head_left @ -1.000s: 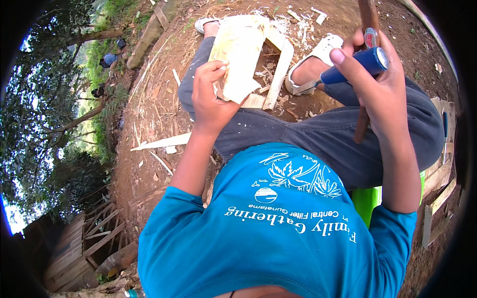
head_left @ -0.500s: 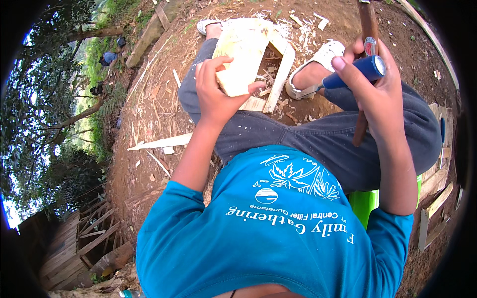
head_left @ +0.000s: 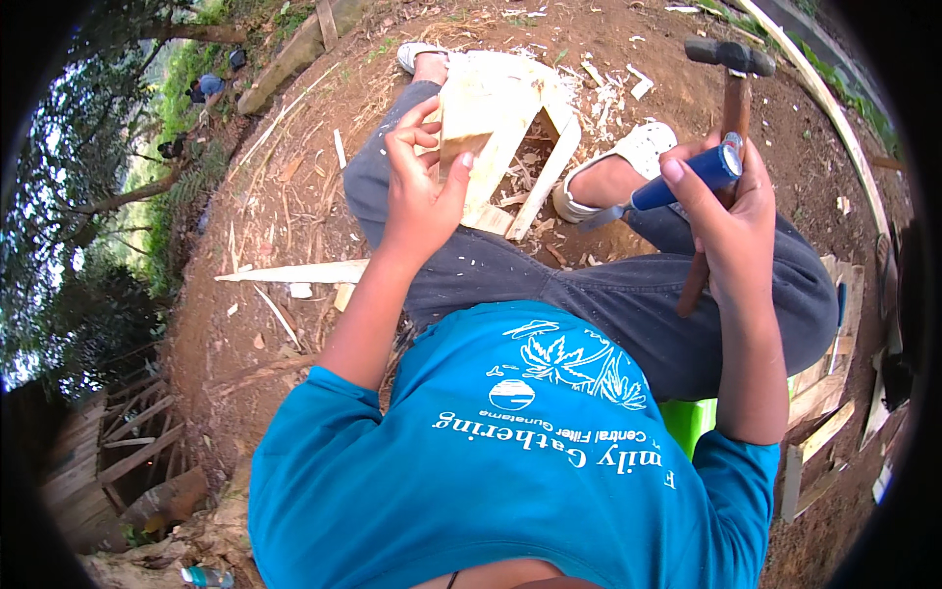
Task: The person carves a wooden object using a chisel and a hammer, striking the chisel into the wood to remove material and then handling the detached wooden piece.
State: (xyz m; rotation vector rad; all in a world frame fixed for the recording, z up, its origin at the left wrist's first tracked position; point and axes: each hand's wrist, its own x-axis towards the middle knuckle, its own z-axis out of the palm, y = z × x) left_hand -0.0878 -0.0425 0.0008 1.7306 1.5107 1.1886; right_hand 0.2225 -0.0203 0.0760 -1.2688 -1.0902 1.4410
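My left hand [head_left: 424, 191] grips a pale wooden block [head_left: 471, 106], fingers along its left side and thumb by its near end. The block is tilted over a low, light-coloured wooden stand [head_left: 545, 182] between my legs. In my right hand [head_left: 731, 201] are two tools held together. One is a hammer [head_left: 736, 108] with a dark metal head at the top and a brown wooden handle running down past my palm. The other is a chisel [head_left: 687, 180] with a blue handle, its metal blade pointing left and down, apart from the block.
Wood chips [head_left: 613, 98] litter the brown dirt around the stand. My white clogs [head_left: 643, 149] flank it. A pointed pale stake [head_left: 294, 272] lies left of my leg. Under me shows a bright green seat [head_left: 690, 422]. Planks [head_left: 829, 432] lie at the right.
The block has tipped, and its near end now shows. My right hand has shifted slightly down and left with both tools, and the hammer head has come into view.
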